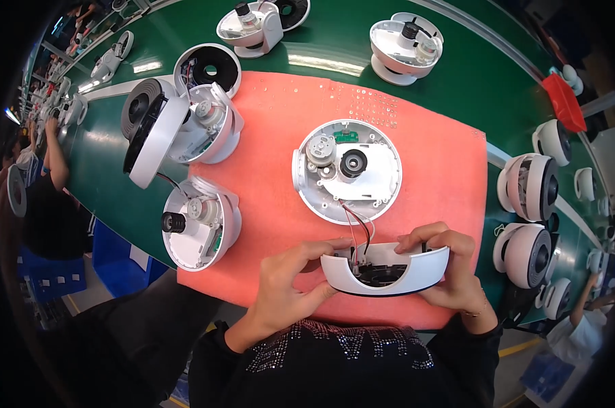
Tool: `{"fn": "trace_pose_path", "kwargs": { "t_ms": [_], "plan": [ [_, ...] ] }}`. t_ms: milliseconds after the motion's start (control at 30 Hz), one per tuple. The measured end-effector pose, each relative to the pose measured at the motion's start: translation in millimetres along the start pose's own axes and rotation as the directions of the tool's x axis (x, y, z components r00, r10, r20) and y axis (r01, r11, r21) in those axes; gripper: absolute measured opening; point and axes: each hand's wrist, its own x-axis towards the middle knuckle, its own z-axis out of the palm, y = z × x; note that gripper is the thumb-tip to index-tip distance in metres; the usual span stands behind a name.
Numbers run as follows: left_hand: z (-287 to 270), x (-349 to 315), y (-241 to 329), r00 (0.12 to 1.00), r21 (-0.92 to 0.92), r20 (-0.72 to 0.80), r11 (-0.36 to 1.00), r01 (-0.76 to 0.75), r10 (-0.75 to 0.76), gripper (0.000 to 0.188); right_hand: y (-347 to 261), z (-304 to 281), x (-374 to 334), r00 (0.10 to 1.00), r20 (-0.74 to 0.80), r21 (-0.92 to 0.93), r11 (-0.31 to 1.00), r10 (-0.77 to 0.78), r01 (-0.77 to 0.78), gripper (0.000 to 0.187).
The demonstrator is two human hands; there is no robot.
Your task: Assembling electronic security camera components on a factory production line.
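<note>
Between both hands I hold a white curved housing cover (426,269) with a dark inside and a rounded notch facing me. My left hand (287,279) grips its left end, thumb below and fingers on top. At the right end, my right hand (453,272) has its fingers curled over the rim. Red, white and black wires (359,228) run from the cover to an open round white housing (379,173) just beyond it. That housing lies face up on the pink mat, showing a silver motor (321,149), a black hub (353,163) and a green circuit board (346,137).
The pink mat (273,204) lies over a green table (321,54). Small screws (375,105) sit in rows at its far edge. More opened housings (205,224) stand left and beyond; assembled round units (528,187) and a red bin (564,102) are at right. Other people work on both sides.
</note>
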Motion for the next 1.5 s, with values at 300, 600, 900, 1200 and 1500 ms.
{"fn": "trace_pose_path", "kwargs": {
  "t_ms": [300, 600, 900, 1200, 1500],
  "plan": [
    [-15.6, 2.6, 4.6, 0.945, 0.367, -0.262, 0.926, -0.091, 0.197, 0.044, -26.1, -51.1, 78.4, 0.927, 0.173, 0.129, 0.925, 0.333, -0.357, 0.047],
    [-8.9, 45.7, -18.0, 0.964, -0.371, -0.227, 0.928, 0.047, -0.139, 0.071, -7.3, -45.7, 129.4, 0.843, 0.429, 0.225, 0.866, 0.323, -0.446, 0.036],
    [-28.9, 42.1, -13.4, 0.966, -0.48, -0.11, 0.864, 0.155, -0.235, 0.046, -27.0, -23.7, 60.1, 0.759, 0.11, 0.322, 0.699, 0.642, -0.638, 0.036],
    [-42.6, 54.2, 18.7, 0.997, 0.447, 0.059, 0.894, 0.019, -0.05, 0.05, -4.1, -24.1, 93.0, 0.839, 0.12, 0.058, 0.84, 0.53, -0.539, 0.028],
    [-52.4, 70.7, 26.0, 0.971, 0.66, 0.148, 0.75, 0.045, -0.189, 0.048, 17.8, -23.6, 107.3, 0.911, 0.103, -0.364, 0.867, 0.4, -0.34, 0.033]
  ]
}}
